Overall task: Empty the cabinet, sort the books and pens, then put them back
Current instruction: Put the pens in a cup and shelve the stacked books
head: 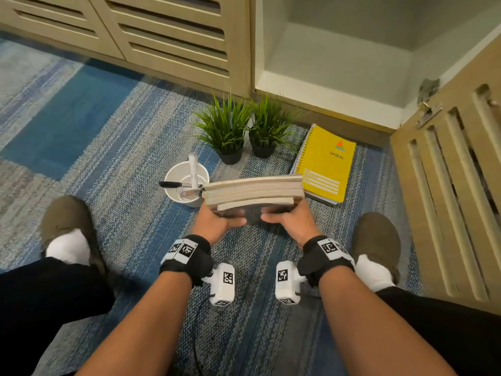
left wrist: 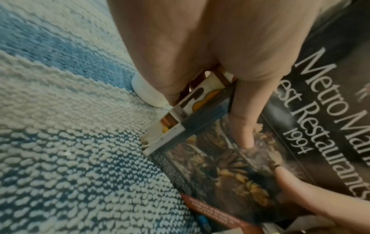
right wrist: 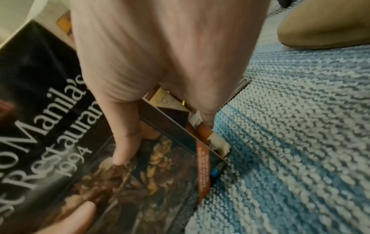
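Observation:
A stack of books (head: 254, 191) stands on edge on the carpet, page edges up. Its dark front cover (left wrist: 312, 120), reading "Metro Manila's Best Restaurants 1994", faces me. My left hand (head: 219, 223) grips the stack's left end, with the thumb (left wrist: 242, 123) on the cover and the fingers behind. My right hand (head: 287, 222) grips the right end the same way, its thumb (right wrist: 126, 142) on the cover (right wrist: 50, 110). A white cup (head: 187, 185) holding pens stands just left of the stack. A yellow spiral notebook (head: 325, 164) lies on more notebooks behind the stack to the right. The open cabinet (head: 352, 55) is empty.
Two small potted plants (head: 244, 131) stand on the carpet in front of the cabinet. The cabinet's slatted door (head: 447, 199) is swung open at my right. My shoes (head: 67, 221) flank the work spot. A small blue-tipped thing (right wrist: 215, 171) lies at the stack's foot.

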`<state>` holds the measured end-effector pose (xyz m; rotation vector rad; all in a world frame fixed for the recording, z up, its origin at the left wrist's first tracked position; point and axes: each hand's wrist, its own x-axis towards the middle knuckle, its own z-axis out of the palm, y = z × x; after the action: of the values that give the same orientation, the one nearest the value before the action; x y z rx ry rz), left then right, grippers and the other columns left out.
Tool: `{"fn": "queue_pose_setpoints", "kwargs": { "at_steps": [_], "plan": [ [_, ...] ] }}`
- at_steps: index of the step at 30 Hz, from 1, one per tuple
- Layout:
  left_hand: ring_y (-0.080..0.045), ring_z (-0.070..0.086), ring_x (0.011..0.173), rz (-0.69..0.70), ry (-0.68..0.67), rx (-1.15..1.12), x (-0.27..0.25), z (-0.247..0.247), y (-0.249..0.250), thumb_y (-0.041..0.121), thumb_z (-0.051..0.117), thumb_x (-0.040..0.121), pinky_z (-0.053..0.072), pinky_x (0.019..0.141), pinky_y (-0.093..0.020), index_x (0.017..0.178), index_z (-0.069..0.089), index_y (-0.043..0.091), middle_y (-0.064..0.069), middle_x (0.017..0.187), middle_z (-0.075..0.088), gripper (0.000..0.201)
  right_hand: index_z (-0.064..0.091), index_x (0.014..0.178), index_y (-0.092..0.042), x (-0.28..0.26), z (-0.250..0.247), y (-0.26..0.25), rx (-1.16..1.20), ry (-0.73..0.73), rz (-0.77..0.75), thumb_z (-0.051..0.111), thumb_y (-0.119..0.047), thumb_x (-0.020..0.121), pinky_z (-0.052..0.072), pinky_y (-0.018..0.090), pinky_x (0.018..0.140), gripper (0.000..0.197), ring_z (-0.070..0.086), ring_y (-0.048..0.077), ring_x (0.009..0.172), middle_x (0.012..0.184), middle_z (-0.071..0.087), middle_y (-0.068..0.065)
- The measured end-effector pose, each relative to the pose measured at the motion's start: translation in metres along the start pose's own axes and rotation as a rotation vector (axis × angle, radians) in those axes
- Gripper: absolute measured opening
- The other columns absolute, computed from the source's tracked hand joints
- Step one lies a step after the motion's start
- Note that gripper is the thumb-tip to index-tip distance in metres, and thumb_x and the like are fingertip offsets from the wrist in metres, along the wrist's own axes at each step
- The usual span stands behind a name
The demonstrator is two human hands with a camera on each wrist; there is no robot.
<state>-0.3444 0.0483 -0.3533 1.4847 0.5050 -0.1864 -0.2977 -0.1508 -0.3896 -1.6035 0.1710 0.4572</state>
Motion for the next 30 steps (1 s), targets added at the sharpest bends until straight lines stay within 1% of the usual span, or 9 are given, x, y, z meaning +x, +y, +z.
{"fn": "queue_pose_setpoints", "kwargs": {
  "at_steps": [3,6,10,14,20,23,26,28,30],
  "plan": [
    [-0.015,0.074,0.080,0.035,0.006,0.012,-0.001,0.001,-0.006,-0.018,0.076,0.067,0.056,0.066,-0.020,0.104,0.068,0.000,-0.010,0.092,0.075,0.042,0.066,0.112,0.008,-0.003,-0.002,0.007,-0.038,0.007,-0.043,0.091,0.004,0.060,0.060,0.029,0.079,0.058,0.077,0.015,0.083,0.088,0.080,0.002],
    [-0.018,0.074,0.086,0.080,0.013,0.052,-0.002,0.000,-0.010,-0.009,0.082,0.066,0.057,0.073,-0.021,0.104,0.069,0.000,-0.010,0.093,0.076,0.041,0.068,0.115,-0.002,-0.004,-0.003,0.012,-0.090,0.011,-0.059,0.095,-0.018,0.061,0.057,0.038,0.092,0.062,0.076,0.017,0.093,0.095,0.080,0.002],
    [-0.022,0.074,0.091,0.043,0.010,0.077,0.006,-0.003,-0.011,-0.007,0.084,0.065,0.059,0.083,-0.033,0.107,0.067,0.001,-0.011,0.095,0.076,0.046,0.070,0.116,-0.012,0.002,-0.003,0.014,-0.135,0.026,-0.051,0.096,-0.048,0.053,0.057,0.046,0.094,0.077,0.075,0.017,0.097,0.100,0.079,-0.001],
    [-0.019,0.075,0.083,-0.030,0.044,0.079,0.009,-0.002,-0.013,-0.015,0.080,0.065,0.060,0.075,-0.030,0.109,0.065,-0.004,-0.013,0.090,0.076,0.048,0.070,0.115,-0.015,-0.002,-0.003,0.016,-0.156,0.032,-0.027,0.093,-0.057,0.048,0.056,0.044,0.096,0.082,0.075,0.014,0.097,0.099,0.079,-0.003],
    [-0.020,0.075,0.083,-0.033,0.068,0.090,0.013,-0.002,-0.017,-0.013,0.081,0.064,0.058,0.082,-0.034,0.104,0.067,-0.002,-0.008,0.085,0.077,0.044,0.068,0.121,-0.019,-0.001,-0.003,0.013,-0.206,0.026,0.017,0.093,-0.059,0.050,0.055,0.042,0.098,0.085,0.074,0.008,0.098,0.100,0.079,-0.010],
    [-0.017,0.075,0.082,-0.009,0.072,0.135,0.016,-0.003,-0.022,-0.011,0.082,0.064,0.057,0.075,-0.021,0.103,0.068,-0.003,-0.007,0.085,0.077,0.043,0.061,0.131,-0.016,0.003,-0.006,0.010,-0.197,-0.041,0.056,0.098,-0.028,0.054,0.055,0.048,0.097,0.086,0.075,0.015,0.098,0.101,0.079,-0.003],
    [-0.016,0.075,0.082,-0.011,0.063,0.152,0.015,-0.002,-0.018,-0.013,0.081,0.065,0.054,0.066,-0.013,0.103,0.068,-0.001,-0.008,0.085,0.077,0.041,0.065,0.124,-0.021,0.009,-0.010,0.012,-0.252,-0.016,0.075,0.097,-0.032,0.047,0.054,0.048,0.100,0.084,0.075,0.014,0.099,0.103,0.079,-0.006],
    [-0.023,0.073,0.086,-0.042,0.063,0.138,0.015,-0.003,-0.017,-0.022,0.075,0.065,0.057,0.063,-0.018,0.101,0.067,-0.001,-0.009,0.087,0.075,0.043,0.069,0.115,-0.021,0.011,-0.013,0.021,-0.252,-0.006,0.074,0.091,-0.039,0.045,0.054,0.048,0.100,0.076,0.075,0.014,0.096,0.098,0.079,-0.007],
    [-0.028,0.070,0.091,-0.067,0.074,0.180,0.013,-0.005,-0.018,-0.024,0.074,0.065,0.061,0.069,-0.030,0.101,0.067,0.000,-0.009,0.090,0.073,0.043,0.070,0.109,-0.024,0.006,-0.011,0.018,-0.278,0.015,0.092,0.089,-0.042,0.046,0.054,0.049,0.098,0.069,0.076,0.013,0.093,0.093,0.080,-0.007]
  ]
}}
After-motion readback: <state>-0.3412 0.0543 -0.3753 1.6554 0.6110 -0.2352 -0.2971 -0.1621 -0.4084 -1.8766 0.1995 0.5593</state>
